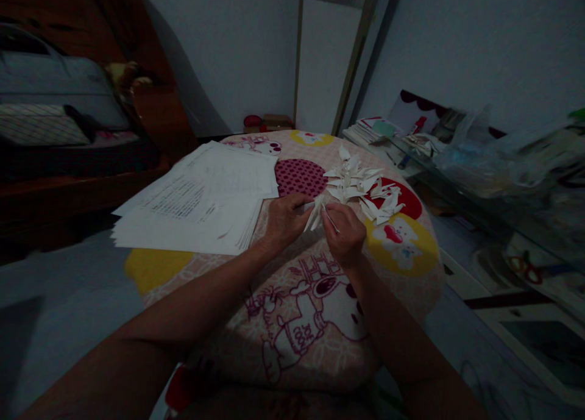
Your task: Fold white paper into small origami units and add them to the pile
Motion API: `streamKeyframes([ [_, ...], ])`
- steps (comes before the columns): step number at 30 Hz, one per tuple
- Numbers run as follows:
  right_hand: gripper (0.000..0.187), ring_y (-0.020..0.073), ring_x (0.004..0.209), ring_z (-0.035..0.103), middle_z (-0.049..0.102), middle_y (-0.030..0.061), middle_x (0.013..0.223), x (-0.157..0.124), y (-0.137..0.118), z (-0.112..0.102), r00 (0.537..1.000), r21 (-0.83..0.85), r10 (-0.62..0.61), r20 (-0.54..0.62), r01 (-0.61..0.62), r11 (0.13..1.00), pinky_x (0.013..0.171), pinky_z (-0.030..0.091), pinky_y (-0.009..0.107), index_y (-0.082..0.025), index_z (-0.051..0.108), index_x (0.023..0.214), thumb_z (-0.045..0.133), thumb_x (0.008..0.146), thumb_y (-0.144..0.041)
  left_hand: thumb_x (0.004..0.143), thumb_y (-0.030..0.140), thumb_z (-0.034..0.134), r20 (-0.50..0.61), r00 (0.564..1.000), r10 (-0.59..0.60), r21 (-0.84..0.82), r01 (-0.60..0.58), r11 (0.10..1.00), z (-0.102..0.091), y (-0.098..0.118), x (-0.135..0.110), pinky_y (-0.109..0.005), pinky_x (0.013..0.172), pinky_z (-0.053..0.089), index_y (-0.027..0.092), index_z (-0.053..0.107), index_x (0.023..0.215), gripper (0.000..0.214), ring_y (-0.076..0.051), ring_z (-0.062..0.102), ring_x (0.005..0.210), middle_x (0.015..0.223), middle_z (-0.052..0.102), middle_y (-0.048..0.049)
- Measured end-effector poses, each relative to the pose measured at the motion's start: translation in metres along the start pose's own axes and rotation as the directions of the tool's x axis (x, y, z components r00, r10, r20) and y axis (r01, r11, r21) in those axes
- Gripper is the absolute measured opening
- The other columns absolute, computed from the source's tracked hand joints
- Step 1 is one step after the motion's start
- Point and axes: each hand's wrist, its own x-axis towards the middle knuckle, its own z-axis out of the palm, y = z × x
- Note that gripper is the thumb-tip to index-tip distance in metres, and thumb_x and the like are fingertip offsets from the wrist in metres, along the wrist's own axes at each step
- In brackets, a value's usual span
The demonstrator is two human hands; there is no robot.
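Between my two hands is a small folded white paper piece (315, 216), shaped like an origami crane with pointed ends. My left hand (287, 217) pinches its left side, thumb and fingers pressed together. On the other side my right hand (345, 230) is closed on it, with a thin paper point sticking out below the fingers. Just beyond my right hand lies a cluster of folded white paper cranes (350, 179), several of them overlapping. A stack of white paper sheets (196, 194), the upper ones with printed text, rests left of my left hand.
A patterned cloth (315, 359) covers the round table. To the right stands a glass-topped cabinet (475, 216) bearing plastic bags (479, 158), books and papers; red-handled scissors (525, 267) lie on its lower shelf. A wooden bench (155, 112) with a grey bag (59, 81) is at the left.
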Motion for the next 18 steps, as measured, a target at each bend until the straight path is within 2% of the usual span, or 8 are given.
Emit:
streamKeyframes([
  [3,0.010,0.0234,0.093,0.070,0.074,0.0077,0.092,0.0017,-0.0005,0.0006,1.000,0.011,0.000,-0.011,0.000,1.000,0.093,0.058,0.043,-0.027,0.072,0.079,0.065,0.087,-0.029,0.082,0.030,0.067,-0.020,0.999,0.048,0.138,-0.045,0.989,0.0003,-0.0040,0.0017,-0.027,0.064,0.044,0.021,0.073,0.074,0.013,-0.016,0.060,0.066,0.070,0.071,-0.0022],
  [8,0.015,0.0233,0.089,0.068,0.072,0.0094,0.088,0.0007,0.0028,0.0031,0.999,-0.145,-0.046,-0.011,0.044,0.988,0.086,0.055,0.040,-0.024,0.071,0.087,0.057,0.091,-0.025,0.079,0.025,0.065,-0.034,0.994,0.103,0.311,-0.088,0.946,0.0011,-0.0103,0.0011,-0.028,0.064,0.039,0.021,0.067,0.069,0.011,-0.017,0.057,0.067,0.070,0.068,-0.0033],
  [13,0.018,0.0211,0.085,0.064,0.070,0.0086,0.086,-0.0020,0.0040,0.0047,0.993,-0.335,-0.093,0.078,0.114,0.935,0.080,0.049,0.033,-0.021,0.070,0.092,0.051,0.095,-0.021,0.082,0.024,0.061,0.040,0.988,0.150,0.281,-0.155,0.947,0.0036,-0.0104,-0.0032,-0.030,0.067,0.037,0.021,0.066,0.070,0.014,-0.018,0.054,0.068,0.070,0.063,-0.0044],
  [18,0.020,0.0196,0.077,0.058,0.065,0.0069,0.079,-0.0009,0.0039,0.0040,0.982,-0.494,-0.111,0.153,0.173,0.852,0.070,0.042,0.030,-0.019,0.065,0.083,0.049,0.095,-0.017,0.087,0.024,0.056,0.094,0.974,0.207,0.269,-0.225,0.937,0.0076,-0.0069,-0.0068,-0.030,0.065,0.034,0.020,0.066,0.069,0.020,-0.018,0.049,0.065,0.065,0.058,-0.0051],
])
